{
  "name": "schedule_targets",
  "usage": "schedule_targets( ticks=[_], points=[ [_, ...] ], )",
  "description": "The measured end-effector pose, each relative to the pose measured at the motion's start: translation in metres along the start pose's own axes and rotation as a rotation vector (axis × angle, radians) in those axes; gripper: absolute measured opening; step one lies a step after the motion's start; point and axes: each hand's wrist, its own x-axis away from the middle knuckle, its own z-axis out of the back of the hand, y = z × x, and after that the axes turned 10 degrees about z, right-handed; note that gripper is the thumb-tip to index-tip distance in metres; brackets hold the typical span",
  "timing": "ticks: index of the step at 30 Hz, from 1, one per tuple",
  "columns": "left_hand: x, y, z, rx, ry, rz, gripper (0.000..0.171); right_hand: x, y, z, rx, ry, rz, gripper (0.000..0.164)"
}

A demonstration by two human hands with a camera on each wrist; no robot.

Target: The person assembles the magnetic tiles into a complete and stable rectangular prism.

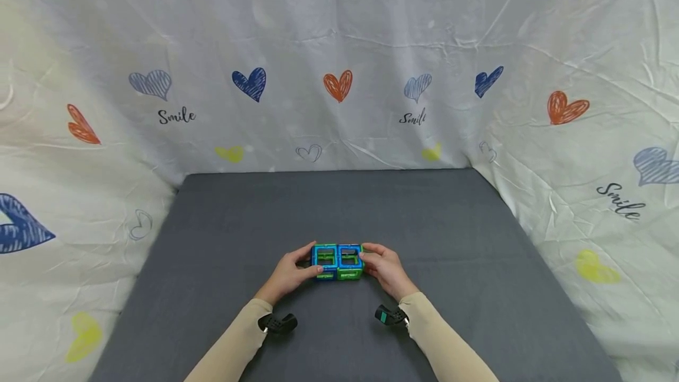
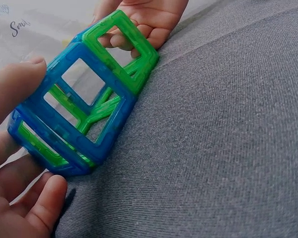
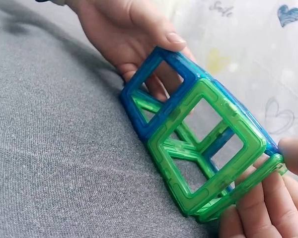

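A hollow block of magnetic building tiles, two cubes joined side by side, sits between both hands. Its square tiles are see-through blue and green frames. My left hand grips the left end, its thumb on the blue front edge. At the other end my right hand holds the block between thumb and fingers. The left wrist view shows a blue tile beside a green tile along the near side. In the right wrist view, a green end tile by the right fingers leaves a narrow gap at the cube's edge.
A dark grey cloth covers the table under the block. White curtain with printed hearts hangs behind and along both sides. Each wrist wears a black band.
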Motion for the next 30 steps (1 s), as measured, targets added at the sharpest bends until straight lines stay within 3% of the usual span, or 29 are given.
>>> schedule_targets(
  ticks=[8,18,30],
  points=[
    [-0.001,0.003,-0.004,0.021,0.001,-0.006,0.071,-0.002,0.001,0.005,0.024,0.001,0.025,0.041],
    [-0.014,0.011,-0.003,0.005,-0.009,-0.045,0.071,-0.008,-0.004,0.007,0.027,0.03,0.008,0.042],
    [-0.037,0.018,0.006,-0.009,-0.029,-0.036,0.074,-0.036,-0.01,0.007,0.065,0.031,-0.006,0.043]
  ],
)
